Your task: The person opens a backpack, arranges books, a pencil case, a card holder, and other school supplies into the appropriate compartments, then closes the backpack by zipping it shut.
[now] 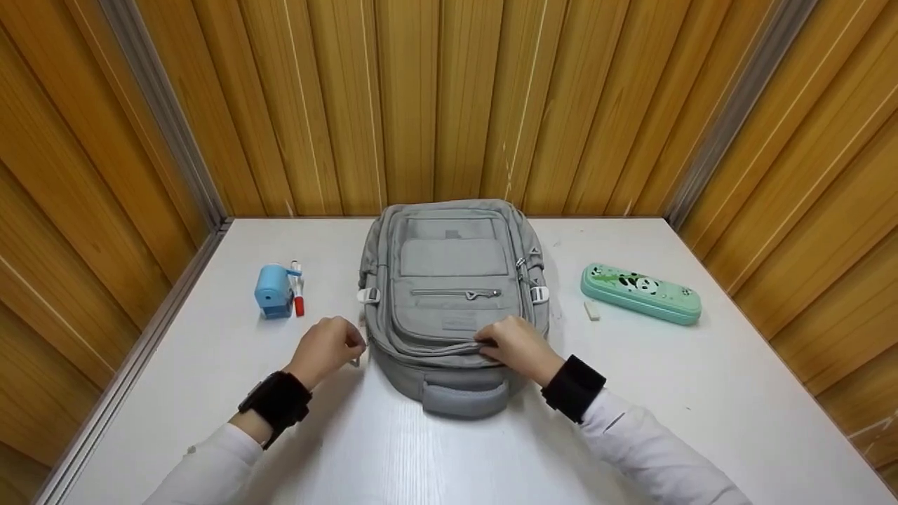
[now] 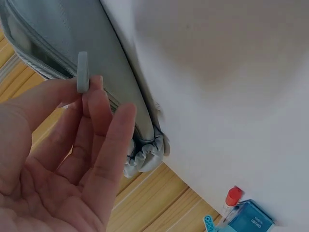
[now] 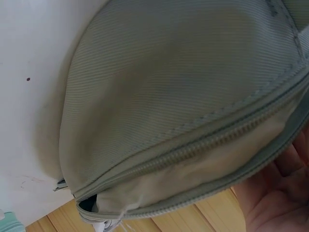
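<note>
A grey backpack (image 1: 452, 256) lies on the table, its top handle (image 1: 465, 398) facing me. At its left side, my left hand (image 1: 324, 353) pinches a small grey zipper pull (image 2: 83, 72) between thumb and fingers. The zipper there is parted along the bag's edge in the left wrist view. My right hand (image 1: 521, 348) grips the edge of the front panel near the top of the bag. Pale lining (image 3: 203, 164) shows between the parted zipper teeth in the right wrist view. Part of the right hand's fingers is hidden behind the fabric.
To the left stand a blue pencil sharpener (image 1: 273, 291) and a marker with a red cap (image 1: 299, 306). On the right lie a green panda pencil case (image 1: 642, 294) and a small whitish eraser (image 1: 591, 311). Wood-patterned walls (image 1: 463, 105) enclose the white table (image 1: 421, 463).
</note>
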Action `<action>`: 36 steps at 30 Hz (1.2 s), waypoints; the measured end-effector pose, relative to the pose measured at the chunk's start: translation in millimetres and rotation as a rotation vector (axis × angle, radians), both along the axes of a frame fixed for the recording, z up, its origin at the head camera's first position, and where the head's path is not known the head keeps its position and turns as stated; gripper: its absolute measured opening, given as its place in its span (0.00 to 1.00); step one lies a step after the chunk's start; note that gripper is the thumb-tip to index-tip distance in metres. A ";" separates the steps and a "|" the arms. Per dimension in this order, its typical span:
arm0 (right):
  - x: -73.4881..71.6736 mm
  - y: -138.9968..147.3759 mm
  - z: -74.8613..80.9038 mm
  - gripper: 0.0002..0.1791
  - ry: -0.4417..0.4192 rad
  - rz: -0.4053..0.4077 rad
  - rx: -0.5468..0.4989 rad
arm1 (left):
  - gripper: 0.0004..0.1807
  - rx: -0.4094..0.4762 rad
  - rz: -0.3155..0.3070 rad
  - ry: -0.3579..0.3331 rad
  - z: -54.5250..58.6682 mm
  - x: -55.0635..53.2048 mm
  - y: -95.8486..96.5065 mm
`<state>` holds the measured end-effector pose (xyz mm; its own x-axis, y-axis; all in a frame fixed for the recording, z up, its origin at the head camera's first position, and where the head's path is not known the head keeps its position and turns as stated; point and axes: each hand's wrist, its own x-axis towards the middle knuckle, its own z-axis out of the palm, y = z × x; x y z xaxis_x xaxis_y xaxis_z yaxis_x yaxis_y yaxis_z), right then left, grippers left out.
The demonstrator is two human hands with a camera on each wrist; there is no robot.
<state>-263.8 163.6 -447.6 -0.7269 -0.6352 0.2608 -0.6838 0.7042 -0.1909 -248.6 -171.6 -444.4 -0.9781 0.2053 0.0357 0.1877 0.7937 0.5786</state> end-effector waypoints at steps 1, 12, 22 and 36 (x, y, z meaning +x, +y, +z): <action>0.2 -0.1 0.2 0.08 0.000 -0.001 0.000 | 0.04 -0.002 -0.009 -0.003 1.1 2.6 0.4; 0.7 -0.8 -0.6 0.09 0.005 -0.011 0.009 | 0.05 0.035 -0.159 0.021 8.8 29.5 16.9; 1.5 -0.6 -1.0 0.10 0.023 -0.016 0.005 | 0.05 0.072 -0.228 0.085 6.9 47.2 38.0; 2.7 -1.2 -2.5 0.09 0.012 -0.027 -0.018 | 0.05 0.107 -0.224 0.134 2.3 60.2 69.6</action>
